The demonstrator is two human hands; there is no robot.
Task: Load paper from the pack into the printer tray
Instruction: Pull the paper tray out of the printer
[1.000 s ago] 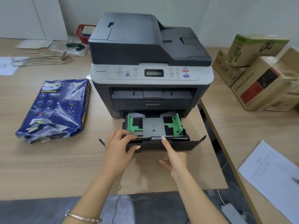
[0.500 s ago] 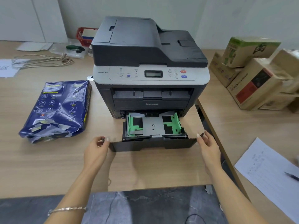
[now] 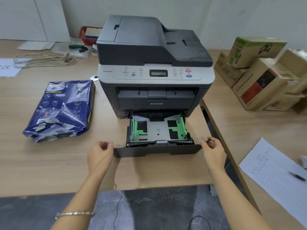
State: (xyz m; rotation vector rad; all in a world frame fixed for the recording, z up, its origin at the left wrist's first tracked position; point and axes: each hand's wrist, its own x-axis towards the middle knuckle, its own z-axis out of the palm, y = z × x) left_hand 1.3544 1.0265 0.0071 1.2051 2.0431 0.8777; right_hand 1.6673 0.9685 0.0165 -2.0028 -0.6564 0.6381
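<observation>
Head view
Printer [image 3: 155, 67]: a big dark grey and light grey box that sits on the wooden table [image 3: 49, 160].
Tray [image 3: 157, 149]: pulled part way out of the bottom of the printer. There is no paper in it. It has green guides [image 3: 139, 130] on the left and right sides.
Left hand [image 3: 99, 155]: curled at the left end of the tray's front. The fingertips are at the corner, but I cannot tell if they grip it or only touch it.
Right hand [image 3: 214, 151]: curled at the right end of the tray's front, fingers bent around the corner. I cannot tell how tight it holds.
Paper pack [image 3: 61, 110]: a dark blue crinkly wrapper that lies flat on the table, left of the printer and apart from both hands. Its near end looks torn and crumpled.
Bracelet [image 3: 74, 214]: thin and shiny, on the left wrist.
Boxes [image 3: 259, 72]: brown cardboard, stacked to the right of the printer.
Sheet [image 3: 274, 176]: white paper with print on it, at the right, with a pen [image 3: 297, 176] on top.
Red basket [image 3: 88, 34]: behind the printer, at its left.
String [image 3: 44, 59]: a loose pile at the far left of the table.
</observation>
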